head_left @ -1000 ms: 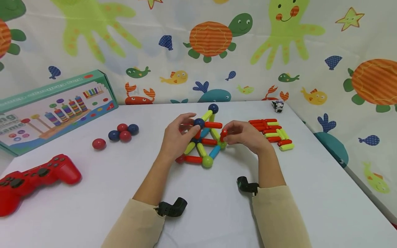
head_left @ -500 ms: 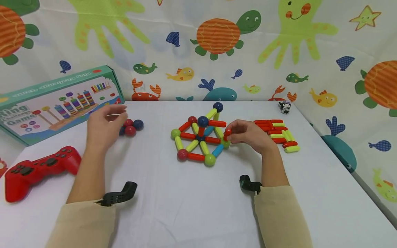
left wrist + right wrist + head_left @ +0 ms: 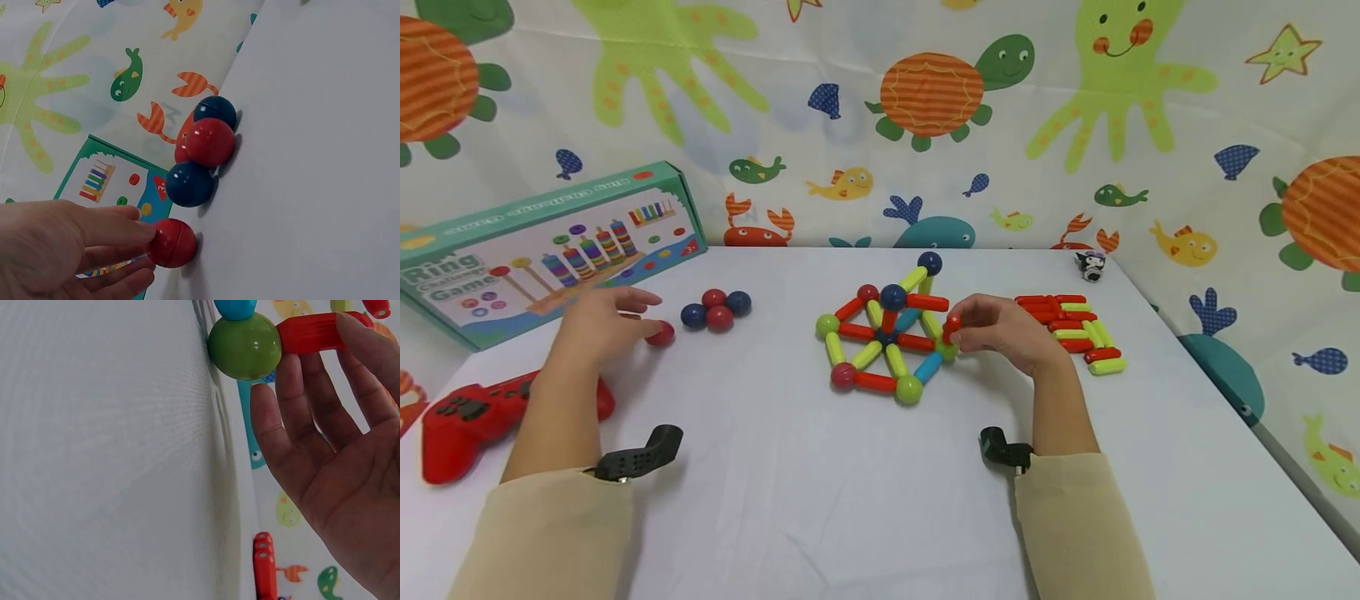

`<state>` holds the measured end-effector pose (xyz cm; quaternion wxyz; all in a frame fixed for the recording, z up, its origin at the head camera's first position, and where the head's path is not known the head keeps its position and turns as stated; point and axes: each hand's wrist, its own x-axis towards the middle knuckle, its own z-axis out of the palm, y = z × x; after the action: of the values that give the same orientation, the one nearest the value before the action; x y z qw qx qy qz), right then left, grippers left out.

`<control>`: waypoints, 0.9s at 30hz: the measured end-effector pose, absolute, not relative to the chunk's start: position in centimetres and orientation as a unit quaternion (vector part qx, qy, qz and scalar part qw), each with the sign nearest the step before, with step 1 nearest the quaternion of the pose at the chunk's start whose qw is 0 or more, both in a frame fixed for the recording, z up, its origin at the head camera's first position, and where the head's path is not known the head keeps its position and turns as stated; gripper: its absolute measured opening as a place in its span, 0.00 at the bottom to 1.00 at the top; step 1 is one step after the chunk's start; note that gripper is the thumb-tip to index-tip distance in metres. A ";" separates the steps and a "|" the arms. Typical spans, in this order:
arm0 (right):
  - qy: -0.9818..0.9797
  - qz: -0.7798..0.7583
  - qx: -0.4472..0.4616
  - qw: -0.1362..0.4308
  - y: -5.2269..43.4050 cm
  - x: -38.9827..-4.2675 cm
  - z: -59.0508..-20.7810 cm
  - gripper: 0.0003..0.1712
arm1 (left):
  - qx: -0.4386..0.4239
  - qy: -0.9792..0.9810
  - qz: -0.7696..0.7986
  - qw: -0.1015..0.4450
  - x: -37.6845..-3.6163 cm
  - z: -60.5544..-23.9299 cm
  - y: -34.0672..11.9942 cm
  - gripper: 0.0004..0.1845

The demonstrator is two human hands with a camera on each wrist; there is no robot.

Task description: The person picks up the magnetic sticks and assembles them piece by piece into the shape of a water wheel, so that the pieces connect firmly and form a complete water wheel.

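Note:
A flat wheel of coloured magnetic rods and balls [image 3: 887, 337] lies mid-table, with a raised part topped by dark blue balls. At its right rim my right hand [image 3: 964, 327] pinches a short red rod [image 3: 951, 327] that stands on a green ball [image 3: 946, 350]. The right wrist view shows that red rod [image 3: 312, 332] joined to the green ball [image 3: 245, 347], with my fingers [image 3: 369, 356] curled round the rod. Far to the left, my left hand [image 3: 625, 321] reaches with straight fingers to a loose red ball [image 3: 660, 333]. In the left wrist view its fingertips [image 3: 134, 232] touch the red ball [image 3: 173, 242].
A cluster of red and dark blue balls [image 3: 715, 310] sits just right of the loose ball. Spare red and yellow-green rods [image 3: 1071, 329] lie right of the wheel, with a small figurine [image 3: 1090, 265] behind them. A ring game box [image 3: 550, 242] and a red game controller [image 3: 467, 417] are at the left.
My left hand left the rod structure, swept left past the ball cluster, and now touches the loose red ball. My right hand stayed on the red rod.

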<state>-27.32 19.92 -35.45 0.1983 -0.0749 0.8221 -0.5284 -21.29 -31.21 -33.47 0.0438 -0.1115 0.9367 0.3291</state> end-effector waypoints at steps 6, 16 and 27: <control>0.820 -0.533 -0.074 0.194 20.0 -27.3 -35.5 0.19 | -0.113 0.938 0.313 0.099 -21.5 -34.0 -31.5 0.29; 0.822 -0.529 -0.074 0.197 20.2 -27.2 -35.7 0.20 | -0.112 0.933 0.332 0.081 -20.9 -33.2 -30.5 0.32; 0.821 -0.530 -0.078 0.196 20.0 -27.3 -35.6 0.20 | -0.075 0.885 0.458 -0.028 -21.3 -29.7 -22.9 0.34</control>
<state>-27.26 20.03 -35.61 0.1964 -0.0777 0.8215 -0.5297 -21.26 -22.88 -29.66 -0.0279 -0.0750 0.8854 0.4578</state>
